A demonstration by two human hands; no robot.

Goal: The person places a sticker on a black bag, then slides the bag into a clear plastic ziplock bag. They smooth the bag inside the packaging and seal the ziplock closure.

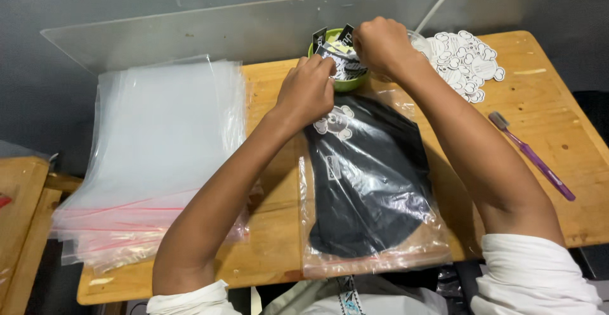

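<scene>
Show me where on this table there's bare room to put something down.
Bare wood lies on the table around the purple toothbrush, and in a narrow strip between the bag stack and the bagged black garment. The far edge by the green bowl is crowded.

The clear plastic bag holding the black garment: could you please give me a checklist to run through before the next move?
1. Black garment fully inside clear plastic bag: ok.
2. Bag lying flat on wooden table: ok.
3. Bag's far end sealed: cannot tell, hands cover it.
4. Left hand and right hand both at green bowl: ok.
5. Stack of spare clear bags beside the left arm: ok.
</scene>
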